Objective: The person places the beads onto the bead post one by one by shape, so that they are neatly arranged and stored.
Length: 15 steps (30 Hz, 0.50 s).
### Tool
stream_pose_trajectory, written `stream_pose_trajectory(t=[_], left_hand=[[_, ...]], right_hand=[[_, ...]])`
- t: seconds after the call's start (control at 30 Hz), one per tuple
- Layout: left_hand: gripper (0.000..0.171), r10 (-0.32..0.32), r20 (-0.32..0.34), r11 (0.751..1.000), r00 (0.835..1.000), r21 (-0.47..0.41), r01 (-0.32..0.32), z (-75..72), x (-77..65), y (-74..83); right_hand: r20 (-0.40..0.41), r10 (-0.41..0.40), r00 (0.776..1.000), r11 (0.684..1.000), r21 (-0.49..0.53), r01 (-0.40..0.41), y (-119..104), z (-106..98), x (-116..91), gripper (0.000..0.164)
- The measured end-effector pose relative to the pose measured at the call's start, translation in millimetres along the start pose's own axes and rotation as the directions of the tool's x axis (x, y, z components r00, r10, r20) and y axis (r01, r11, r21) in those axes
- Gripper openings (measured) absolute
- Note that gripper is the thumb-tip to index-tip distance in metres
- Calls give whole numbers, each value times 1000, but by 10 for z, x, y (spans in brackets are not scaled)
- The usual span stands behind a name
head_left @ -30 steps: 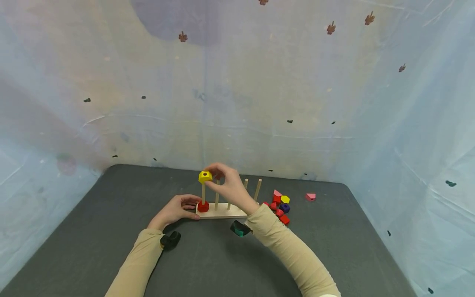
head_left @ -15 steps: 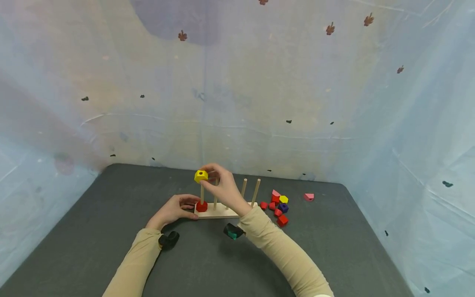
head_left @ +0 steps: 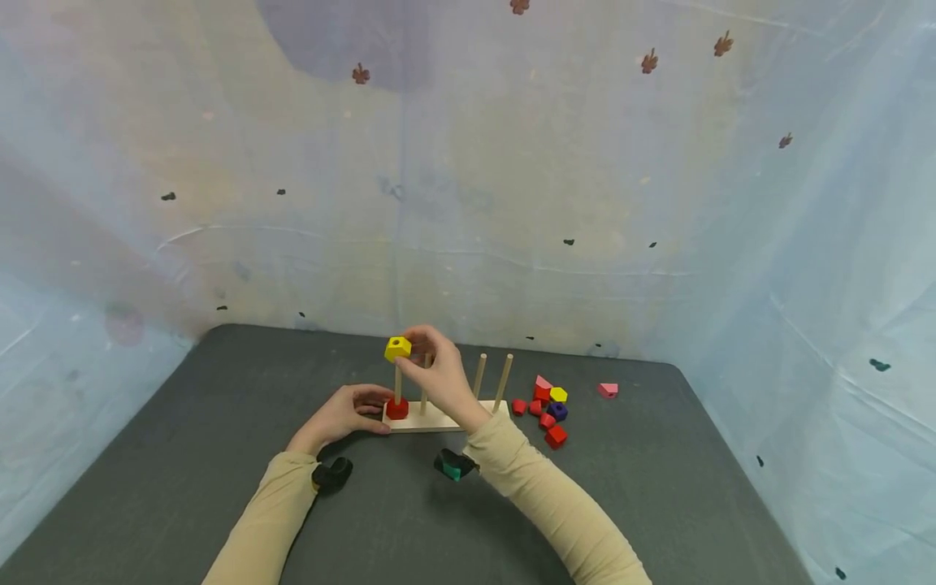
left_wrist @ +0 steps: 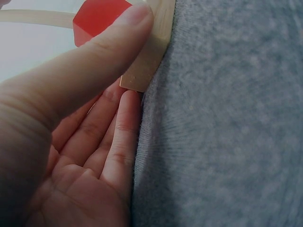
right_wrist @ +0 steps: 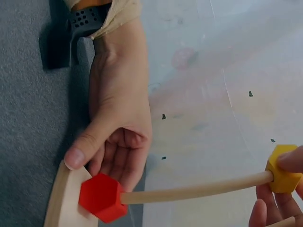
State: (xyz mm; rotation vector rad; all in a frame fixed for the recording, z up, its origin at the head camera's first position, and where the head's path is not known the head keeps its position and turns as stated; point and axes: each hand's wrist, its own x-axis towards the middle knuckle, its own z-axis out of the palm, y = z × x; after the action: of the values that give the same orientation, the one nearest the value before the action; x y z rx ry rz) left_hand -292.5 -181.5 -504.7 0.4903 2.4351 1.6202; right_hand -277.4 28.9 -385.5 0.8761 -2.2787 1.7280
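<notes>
As I judge remotely, right hand (head_left: 446, 377): pinching yellow hexagonal block (head_left: 397, 353) atop wooden peg (head_left: 398, 383).
Left hand (head_left: 340, 416): gripping pale wooden base (head_left: 435, 420), probably steadying it.

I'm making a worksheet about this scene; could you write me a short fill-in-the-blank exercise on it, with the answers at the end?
The right hand holds the upper block, which is ____.
Below it, around the foot of the peg, the lower block is ____.
The left hand touches the end of a base made of ____.
The lone block, lying apart from the loose cluster, is ____.
Missing words: yellow; red; wood; pink.
</notes>
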Motion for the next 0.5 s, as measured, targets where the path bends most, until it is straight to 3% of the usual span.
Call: stream_pose_trajectory(t=[0.33,0.5], left_hand=[[62,-1,-4,1000,1000,-10,1,-4,4,-5],[62,-14,-12,1000,1000,1,14,2,17,-15]], right_hand=[[-55,100,993,990,106,-94,-133,78,-208,30],[-79,160,984,985,79,-154,166,168,-259,29]])
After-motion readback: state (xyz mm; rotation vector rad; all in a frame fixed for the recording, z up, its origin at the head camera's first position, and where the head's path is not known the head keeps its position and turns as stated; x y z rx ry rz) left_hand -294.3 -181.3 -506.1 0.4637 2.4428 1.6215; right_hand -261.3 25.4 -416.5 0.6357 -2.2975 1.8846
